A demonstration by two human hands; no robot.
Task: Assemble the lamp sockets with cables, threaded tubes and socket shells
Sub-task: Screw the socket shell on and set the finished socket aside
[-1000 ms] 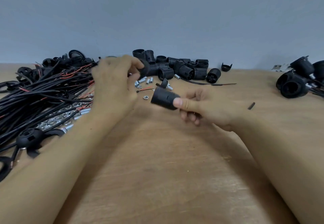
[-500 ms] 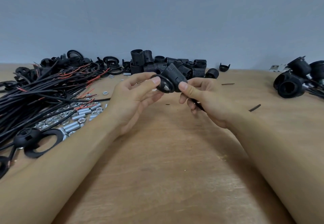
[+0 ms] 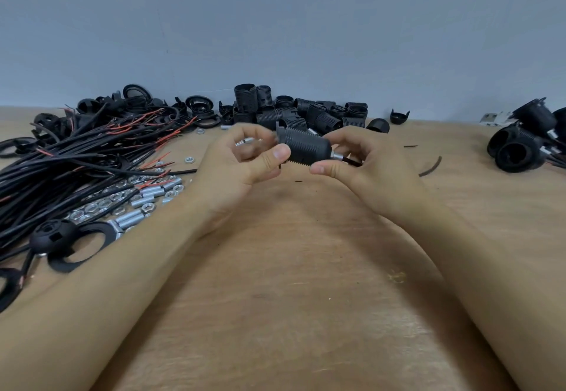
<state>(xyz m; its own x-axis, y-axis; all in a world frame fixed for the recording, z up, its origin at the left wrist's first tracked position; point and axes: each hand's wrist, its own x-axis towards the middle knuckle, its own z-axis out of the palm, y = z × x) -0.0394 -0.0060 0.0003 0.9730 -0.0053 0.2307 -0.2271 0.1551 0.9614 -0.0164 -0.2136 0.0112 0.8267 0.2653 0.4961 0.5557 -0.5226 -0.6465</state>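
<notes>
A: Socket (image 3: 301, 149) sits between our two hands, held above the bench (image 3: 291, 283) at about 12 o'clock from us, lying on its side.

B: Agreed. Our left hand (image 3: 242, 161) has its thumb pressed on the wide end, fingers curled behind; they are blurred, so we cannot tell exactly how they lie. Our right hand (image 3: 355, 161) pinches the narrow end, thumb underneath.

A: A silver tube (image 3: 337, 156) sticks out of that narrow end toward 3 o'clock, with a black cable (image 3: 352, 161) running out of it into our right palm.

B: So we judge the shell is being screwed onto the socket body, or just seated. Next we need opposite twists from each hand, keeping the threads square so they don't cross.

A: Then it likely joins the finished sockets (image 3: 520, 145) at 2 o'clock.

B: Spare shells (image 3: 306, 111) lie at 12 o'clock, cables (image 3: 76, 157) at 10, loose tubes and nuts (image 3: 134, 200) at 9.
</notes>
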